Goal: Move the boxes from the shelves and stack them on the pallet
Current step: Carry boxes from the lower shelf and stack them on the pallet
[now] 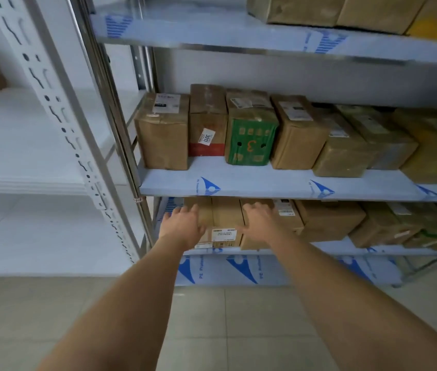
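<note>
A: Starting nearest, what are the arms doing?

B: Both bare forearms are stretching forward and down over the tiled floor (238, 317) toward the lower shelf (332, 249). The left hand (182, 226) and the right hand (259, 223) are flanking a brown cardboard box with a white label (224, 223), one at each side.

A: Are they gripping it?

B: Not as far as I can tell. The left hand's fingers are lying spread and relaxed, reaching past the box's left edge; the right hand's fingers are extending loosely over the top right corner and the neighbouring box. Whether either palm is touching cardboard is too blurred to say. I am judging that they are splitting to either side so the box can be squeezed between the palms and drawn out.

A: Where is that box sitting?

B: At the left end of the lower shelf, at its front edge, with more brown boxes running off to the right. The shelf above is hanging low over it, which is probably why the hands are going in flat.

A: And further back?

B: The middle shelf (265, 183) is carrying a row of parcels, among them a green box marked with a 3 (251, 141). More boxes are standing on the top shelf (225, 36). The pallet is not showing here.
</note>
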